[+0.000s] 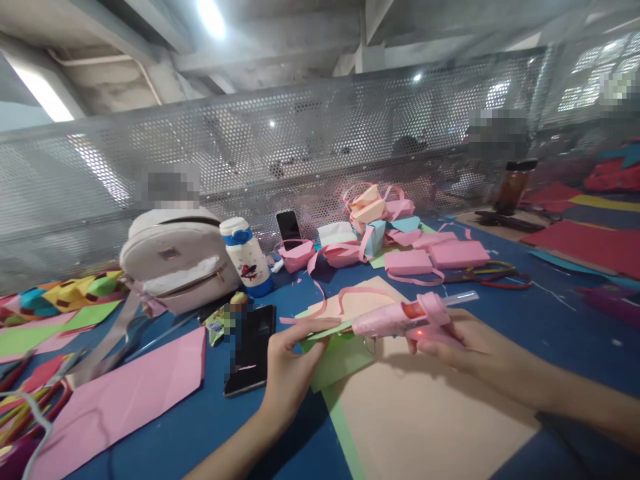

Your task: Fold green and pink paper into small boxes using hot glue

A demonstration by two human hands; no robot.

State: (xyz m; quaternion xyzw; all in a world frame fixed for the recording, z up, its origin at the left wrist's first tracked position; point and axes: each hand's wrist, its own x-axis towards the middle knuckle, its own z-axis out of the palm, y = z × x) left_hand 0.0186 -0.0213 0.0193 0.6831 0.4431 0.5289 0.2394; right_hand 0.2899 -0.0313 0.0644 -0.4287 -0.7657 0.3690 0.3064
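My right hand is wrapped round the handle of a pink hot glue gun. A clear glue stick sticks out of its back end, and a small red light glows on its side. The gun's nozzle points left and meets the edge of a green paper piece. That piece is pinched between the thumb and fingers of my left hand. Beneath both hands lie a lighter green sheet and a large peach sheet. Pink paper strips curl just behind my left hand.
A black phone lies left of my left hand. Behind stand a white-and-blue bottle and a pale backpack. Pink folded paper pieces and scissors sit at the back right. A pink sheet covers the left side.
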